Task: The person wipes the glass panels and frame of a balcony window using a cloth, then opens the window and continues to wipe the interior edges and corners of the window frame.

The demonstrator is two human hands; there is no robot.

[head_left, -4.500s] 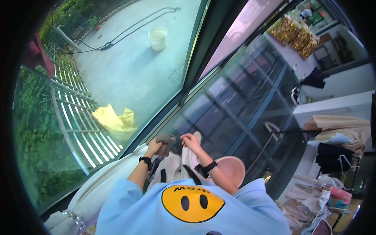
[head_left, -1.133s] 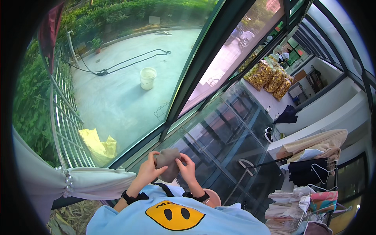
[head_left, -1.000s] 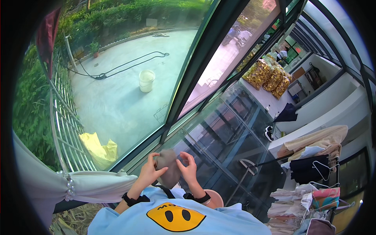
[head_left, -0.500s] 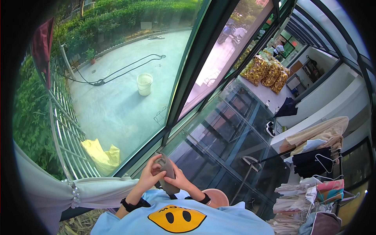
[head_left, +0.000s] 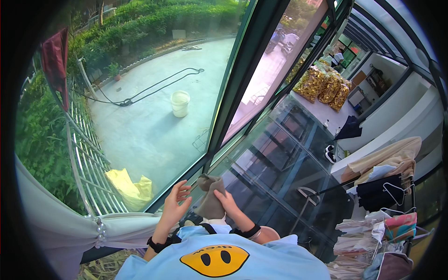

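I hold a grey-brown cloth (head_left: 209, 201) up in front of my chest, close to the glass wall. My right hand (head_left: 229, 204) grips its right side with the fingers closed on the fabric. Just left of the cloth is my left hand (head_left: 176, 203), fingers spread and holding nothing, with the fingertips near the cloth's upper edge. Both wrists wear dark bands. My light blue shirt with a yellow smiling face (head_left: 215, 259) fills the lower edge.
A dark green window frame (head_left: 232, 88) runs diagonally through the glass. A white curtain (head_left: 56, 224) is tied back at the lower left. A rack with hangers and clothes (head_left: 382, 186) and folded piles (head_left: 359, 238) stand at the right. Outside lie a white bucket (head_left: 180, 103) and a yellow bag (head_left: 127, 187).
Both hands held the cloth before. My left hand has now let go and spread its fingers, while the right keeps hold. My view has tilted slightly.
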